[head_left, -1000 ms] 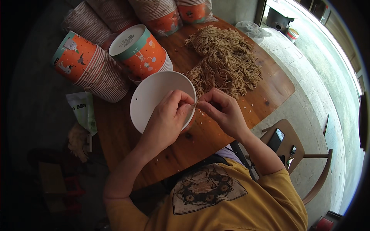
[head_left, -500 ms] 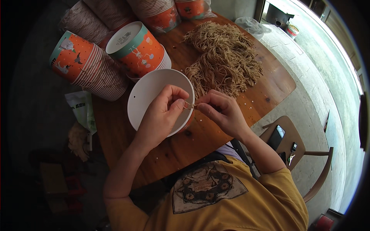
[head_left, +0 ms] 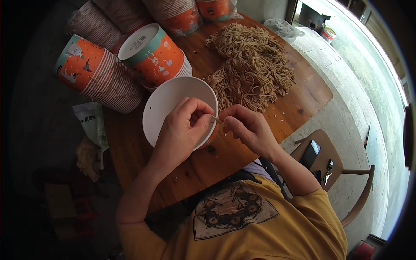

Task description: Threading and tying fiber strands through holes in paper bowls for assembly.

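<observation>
A paper bucket (head_left: 161, 102), white inside and orange outside, stands tilted with its mouth toward me; a small hole shows in its left wall. My left hand (head_left: 180, 128) reaches over the mouth, thumb and fingers pinched at the right rim on a thin tan cord (head_left: 217, 120). Just outside that rim, my right hand (head_left: 252, 130) has its thumb and index finger closed on the same cord. Whether the cord is knotted there is too small to tell. Behind my right hand lies a tangled heap of tan cords (head_left: 253, 65).
Stacked orange buckets (head_left: 158, 58) stand behind the bucket, and another nested stack (head_left: 97, 71) leans at left. More wrapped stacks (head_left: 173, 15) line the back. A clear plastic bag (head_left: 281, 30) sits at the far edge. On a chair (head_left: 333, 156) at right lie a phone and keys.
My right-hand fingers have curled and shifted slightly at the rim, and my left fingers have closed in tighter. The bucket has barely moved.
</observation>
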Demonstrator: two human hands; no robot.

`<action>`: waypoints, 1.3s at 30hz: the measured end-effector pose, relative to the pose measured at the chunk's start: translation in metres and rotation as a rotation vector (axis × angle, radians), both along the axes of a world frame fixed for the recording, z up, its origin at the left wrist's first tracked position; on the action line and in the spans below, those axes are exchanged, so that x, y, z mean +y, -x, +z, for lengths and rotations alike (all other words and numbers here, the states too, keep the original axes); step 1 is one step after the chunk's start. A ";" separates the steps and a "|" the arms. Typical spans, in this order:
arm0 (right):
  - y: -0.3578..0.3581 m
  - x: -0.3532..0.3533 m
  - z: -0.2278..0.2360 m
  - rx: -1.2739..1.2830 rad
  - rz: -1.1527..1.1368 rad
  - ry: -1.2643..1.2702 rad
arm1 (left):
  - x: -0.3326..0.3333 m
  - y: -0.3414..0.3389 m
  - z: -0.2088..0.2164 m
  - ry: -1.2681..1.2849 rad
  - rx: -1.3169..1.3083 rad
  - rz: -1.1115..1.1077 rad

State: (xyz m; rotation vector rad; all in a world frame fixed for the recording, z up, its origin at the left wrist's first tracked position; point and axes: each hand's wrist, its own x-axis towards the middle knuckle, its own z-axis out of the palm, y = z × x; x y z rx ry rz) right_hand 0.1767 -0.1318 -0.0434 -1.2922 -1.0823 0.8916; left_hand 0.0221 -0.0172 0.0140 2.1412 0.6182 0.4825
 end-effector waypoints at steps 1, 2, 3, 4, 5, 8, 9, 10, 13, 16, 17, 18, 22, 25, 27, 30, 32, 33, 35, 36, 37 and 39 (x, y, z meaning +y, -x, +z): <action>0.000 0.001 -0.006 -0.019 -0.004 -0.034 | 0.000 0.000 0.000 0.000 0.000 -0.001; -0.001 0.002 -0.010 -0.038 -0.007 -0.069 | 0.000 -0.001 -0.001 0.007 -0.002 -0.002; -0.001 0.003 -0.013 -0.038 -0.008 -0.069 | 0.000 -0.001 -0.001 0.015 -0.005 -0.002; -0.002 0.004 -0.016 -0.048 -0.003 -0.059 | 0.000 -0.001 -0.002 0.015 -0.005 -0.002; -0.002 0.005 -0.017 -0.057 0.002 -0.049 | 0.000 -0.001 -0.003 0.007 -0.014 -0.007; 0.000 0.005 -0.015 -0.078 -0.011 -0.088 | 0.000 0.000 -0.002 0.007 -0.016 0.004; -0.001 0.004 -0.015 -0.078 -0.010 -0.088 | 0.001 0.000 -0.001 0.015 -0.009 0.018; -0.001 0.002 -0.013 -0.041 0.020 -0.034 | 0.001 0.000 -0.001 0.015 -0.010 0.019; 0.001 0.003 -0.015 -0.017 0.026 -0.017 | 0.005 0.002 -0.004 0.206 -0.062 0.032; 0.001 0.003 -0.015 -0.032 0.004 -0.050 | 0.007 0.004 -0.007 0.250 -0.096 0.012; 0.001 0.003 -0.015 -0.035 0.006 -0.045 | 0.005 0.003 -0.005 0.250 -0.099 -0.010; 0.001 0.004 -0.015 -0.035 0.007 -0.045 | 0.003 0.002 -0.003 0.250 -0.102 -0.033; 0.002 0.004 -0.014 -0.029 0.003 -0.052 | -0.002 -0.002 0.002 -0.037 -0.079 -0.066; 0.002 0.003 -0.013 -0.037 -0.002 -0.067 | -0.002 -0.001 0.002 -0.087 -0.024 -0.098; 0.003 0.003 -0.013 -0.052 -0.005 -0.070 | -0.001 0.001 -0.002 -0.126 -0.033 -0.094; 0.003 0.002 -0.014 -0.054 -0.012 -0.073 | -0.001 0.002 -0.003 -0.098 -0.048 -0.062; 0.004 0.001 -0.014 -0.044 -0.017 -0.092 | -0.002 0.002 -0.001 -0.033 -0.054 -0.034; 0.004 0.000 -0.014 -0.045 -0.018 -0.092 | -0.003 0.003 0.001 0.025 -0.023 -0.020; 0.004 -0.001 -0.014 -0.058 -0.015 -0.087 | -0.002 0.004 0.001 0.081 0.007 -0.005; 0.005 -0.001 -0.014 -0.059 -0.016 -0.088 | -0.002 0.004 -0.001 0.072 -0.019 -0.007; 0.005 -0.001 -0.014 -0.047 -0.013 -0.089 | 0.000 0.004 -0.002 0.064 -0.042 -0.008; 0.004 -0.001 -0.013 -0.033 -0.011 -0.091 | 0.001 0.003 -0.003 0.089 -0.053 -0.004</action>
